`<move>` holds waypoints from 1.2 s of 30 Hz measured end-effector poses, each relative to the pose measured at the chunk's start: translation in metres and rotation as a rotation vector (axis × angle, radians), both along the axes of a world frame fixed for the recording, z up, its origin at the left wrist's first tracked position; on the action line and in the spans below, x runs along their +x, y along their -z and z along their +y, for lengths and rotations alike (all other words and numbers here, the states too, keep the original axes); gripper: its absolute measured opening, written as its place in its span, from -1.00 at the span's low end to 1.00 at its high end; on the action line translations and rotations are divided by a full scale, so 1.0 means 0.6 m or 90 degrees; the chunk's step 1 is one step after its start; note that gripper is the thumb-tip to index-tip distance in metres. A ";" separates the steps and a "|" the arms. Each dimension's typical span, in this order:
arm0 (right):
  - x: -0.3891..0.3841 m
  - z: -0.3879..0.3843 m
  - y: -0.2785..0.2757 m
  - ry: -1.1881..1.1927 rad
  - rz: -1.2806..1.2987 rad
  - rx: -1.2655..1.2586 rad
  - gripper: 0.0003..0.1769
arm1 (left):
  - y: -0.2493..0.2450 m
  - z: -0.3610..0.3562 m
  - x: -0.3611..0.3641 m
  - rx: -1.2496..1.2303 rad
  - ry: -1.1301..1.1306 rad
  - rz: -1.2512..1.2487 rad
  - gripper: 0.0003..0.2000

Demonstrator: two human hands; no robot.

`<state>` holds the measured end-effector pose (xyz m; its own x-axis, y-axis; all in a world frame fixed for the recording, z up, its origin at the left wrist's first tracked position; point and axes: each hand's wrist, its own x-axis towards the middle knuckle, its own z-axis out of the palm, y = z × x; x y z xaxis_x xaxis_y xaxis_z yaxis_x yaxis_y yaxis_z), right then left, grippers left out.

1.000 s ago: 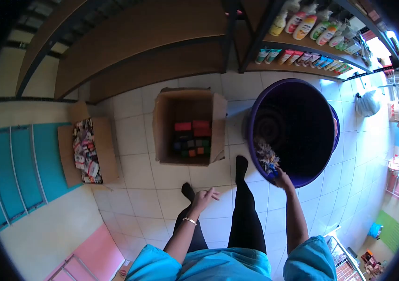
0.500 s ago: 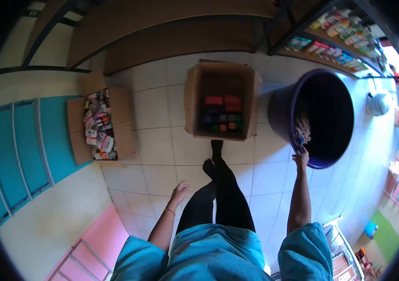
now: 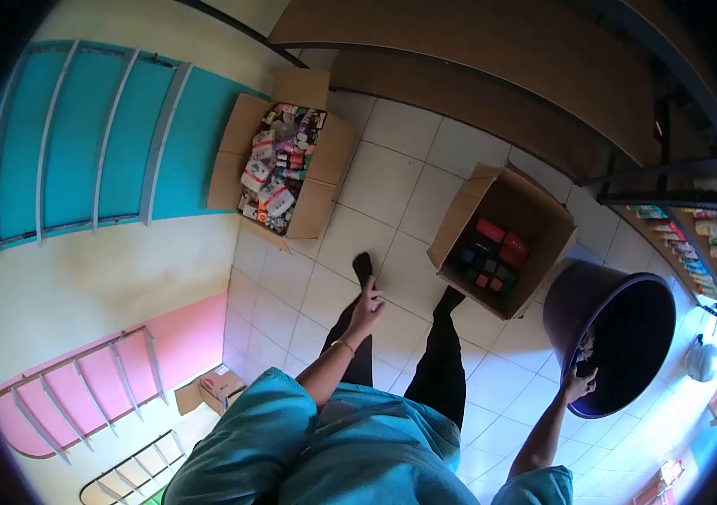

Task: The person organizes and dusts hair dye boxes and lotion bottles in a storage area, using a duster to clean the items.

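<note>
My left hand hangs in the air in front of my legs, fingers apart and holding nothing. My right hand is at the near rim of a large dark purple bin, its fingers stretched out and nothing visibly gripped. Just beyond those fingers, inside the bin, a pale stringy bundle shows in part; the rest of it is hidden in shadow. Left of the bin stands an open cardboard box with red, dark and green small boxes at its bottom.
Another open cardboard box, full of mixed packets and bottles, sits by the teal wall. Brown shelving runs along the back. Bottles line shelves at right. A smaller carton lies at lower left.
My view has turned left, so boxes and bin appear further right. My right hand's fingers have loosened from the blue piece at the bin's rim. My left hand has moved forward.
</note>
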<state>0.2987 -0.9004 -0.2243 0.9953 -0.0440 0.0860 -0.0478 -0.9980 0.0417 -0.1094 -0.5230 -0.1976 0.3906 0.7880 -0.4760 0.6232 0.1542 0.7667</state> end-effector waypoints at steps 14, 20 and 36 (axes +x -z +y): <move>-0.363 0.539 -0.102 -0.468 0.426 0.357 0.03 | 0.016 0.191 -0.232 -0.183 -0.099 -0.030 -0.63; -0.520 0.791 -0.131 -0.554 0.548 0.356 -0.18 | 0.029 0.313 -0.367 -0.144 -0.028 -0.016 -0.59; -0.498 0.911 -0.002 -0.561 0.853 0.228 -0.60 | 0.156 0.465 -0.540 -0.242 -0.427 0.107 -0.30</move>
